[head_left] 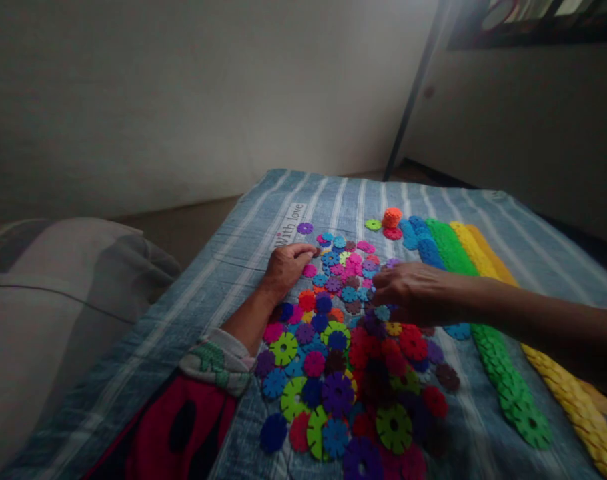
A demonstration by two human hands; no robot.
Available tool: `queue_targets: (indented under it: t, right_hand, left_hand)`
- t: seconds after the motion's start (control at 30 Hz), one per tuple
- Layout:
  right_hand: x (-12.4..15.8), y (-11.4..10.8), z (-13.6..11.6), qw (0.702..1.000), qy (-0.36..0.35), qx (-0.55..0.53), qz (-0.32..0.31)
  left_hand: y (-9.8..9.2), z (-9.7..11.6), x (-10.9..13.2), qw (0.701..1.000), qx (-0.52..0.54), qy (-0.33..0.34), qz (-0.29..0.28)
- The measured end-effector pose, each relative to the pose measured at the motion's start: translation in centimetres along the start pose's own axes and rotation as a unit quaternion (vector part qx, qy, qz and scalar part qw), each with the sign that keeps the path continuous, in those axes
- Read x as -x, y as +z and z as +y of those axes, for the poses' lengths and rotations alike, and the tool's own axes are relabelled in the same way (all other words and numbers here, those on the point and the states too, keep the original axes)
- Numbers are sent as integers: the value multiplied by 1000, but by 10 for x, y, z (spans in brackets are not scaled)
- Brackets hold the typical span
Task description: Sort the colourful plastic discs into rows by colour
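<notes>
A loose pile of colourful notched plastic discs (313,363) spreads over a blue striped cloth. At the pile's far left edge is my left hand (287,268), its thumb and forefinger drawn together beside a small brown disc (317,252); whether they grip it is unclear. My right hand (403,288) reaches in from the right, over the pile's far right part. Its fingers are curled down, and what they may hold is hidden. A light blue disc (382,313) lies just below those fingers. Single discs, such as a purple one (305,228), lie beyond the left hand.
Right of the pile run long rows of overlapping discs: blue (426,247), green (498,373) and yellow (558,380). A short orange stack (391,217) stands at the back, near a red disc (392,234). Grey fabric (78,320) lies at the left, beside the striped cloth (193,293).
</notes>
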State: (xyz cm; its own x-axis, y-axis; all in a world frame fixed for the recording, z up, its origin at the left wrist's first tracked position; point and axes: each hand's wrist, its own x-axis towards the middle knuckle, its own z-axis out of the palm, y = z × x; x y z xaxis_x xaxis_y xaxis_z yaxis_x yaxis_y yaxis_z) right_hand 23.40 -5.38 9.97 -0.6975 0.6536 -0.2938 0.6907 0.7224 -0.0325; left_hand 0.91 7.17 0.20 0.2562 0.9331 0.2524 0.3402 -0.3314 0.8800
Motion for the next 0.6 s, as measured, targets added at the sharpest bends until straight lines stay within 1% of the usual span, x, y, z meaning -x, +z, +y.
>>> queue_targets:
  t: [0.17, 0.37, 0.5, 0.6]
  right_hand:
    - [17, 18, -16, 999, -1, 4, -35]
    - [33, 39, -22, 1000, 2, -22, -1]
    - [35, 43, -21, 999, 7, -45, 11]
    - [36, 37, -18, 998, 8, -57, 11]
  left_hand:
    - [-1, 0, 0, 1000, -12, 3, -6]
    - [-1, 0, 0, 1000, -23, 4, -5]
    - [-1, -1, 0, 1000, -24, 8, -4]
    - [-1, -2, 0, 1000, -20, 9, -2]
